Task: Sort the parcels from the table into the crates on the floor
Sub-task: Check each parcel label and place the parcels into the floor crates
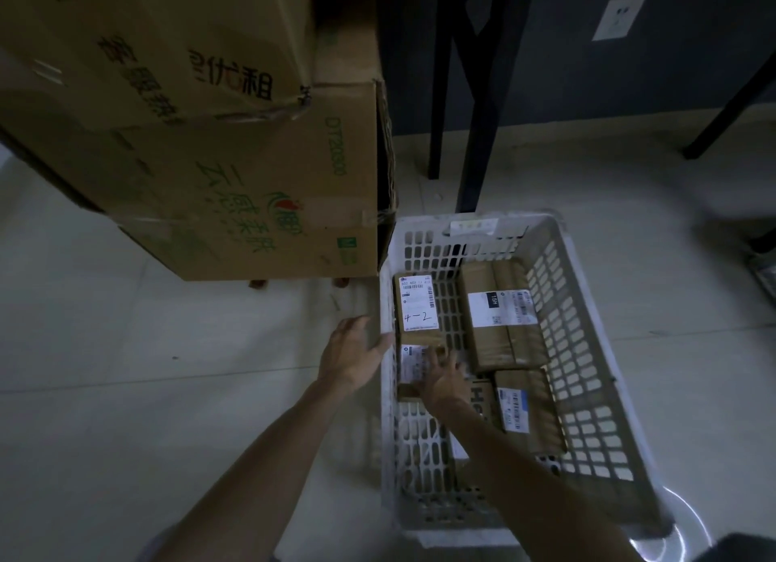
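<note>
A white slotted plastic crate [588, 343] stands on the floor and holds several brown cardboard parcels with white labels. One parcel marked "4-2" [418, 305] lies at the crate's far left. Just below it lies a small labelled parcel [409, 366], and my right hand [443, 379] rests on it inside the crate with fingers spread. My left hand [352, 351] hovers open at the crate's left rim, fingers relaxed, holding nothing. A larger parcel [499, 318] and another labelled one [525, 410] lie to the right.
Two stacked large cardboard boxes [252, 183] stand to the left of the crate, close to its far corner. Dark table legs [474, 99] rise behind the crate. Pale tiled floor [126, 351] spreads left and right. A wall socket [617, 18] is on the dark wall.
</note>
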